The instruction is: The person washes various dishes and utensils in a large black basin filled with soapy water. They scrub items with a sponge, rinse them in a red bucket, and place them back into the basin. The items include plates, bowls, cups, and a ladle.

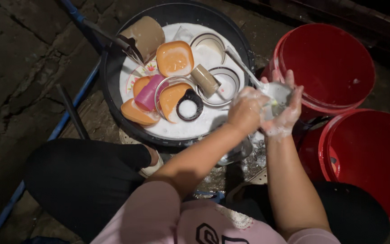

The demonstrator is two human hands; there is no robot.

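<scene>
Head view: soapy right hand (284,113) cups a metal ladle (274,92) while left hand (248,110) grips a sponge, scrubbing its bowl beside the black basin (113,97); rinsing seems next.

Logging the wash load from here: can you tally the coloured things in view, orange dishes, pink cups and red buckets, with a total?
Orange dishes: 4, a square bowl and three more half sunk in the suds.
Pink cups: 1.
Red buckets: 2.
Total: 7.
</scene>
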